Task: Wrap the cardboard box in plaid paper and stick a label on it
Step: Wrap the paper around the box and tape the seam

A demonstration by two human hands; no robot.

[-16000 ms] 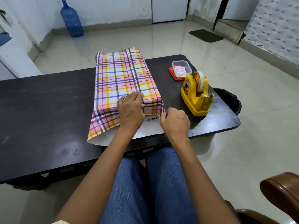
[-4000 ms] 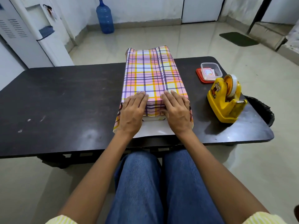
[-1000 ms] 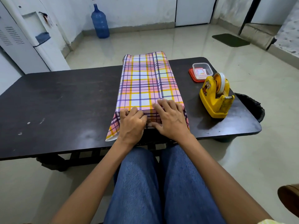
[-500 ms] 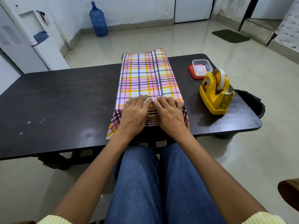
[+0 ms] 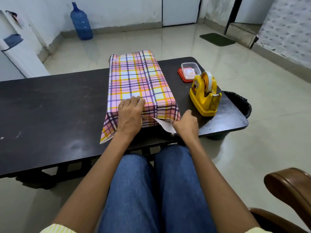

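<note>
Paper (image 5: pixel 138 78) in plaid covers the top and long sides of the box, so we cannot see the cardboard itself. The box lies on the dark table (image 5: pixel 50 106) with one short end toward us, near the front edge. Our left hand (image 5: pixel 130 115) lies flat over that near end, fingers straight and together, pressing the paper down over the top edge. Our right hand (image 5: pixel 186 123) is at the near right corner, fingers curled, pinching the right flap (image 5: pixel 165 126), whose white back shows. The left flap (image 5: pixel 107 132) lies flat on the table. A tape dispenser (image 5: pixel 204 96) stands right of the box, apart from it, with a clear tub (image 5: pixel 191 69) behind.
</note>
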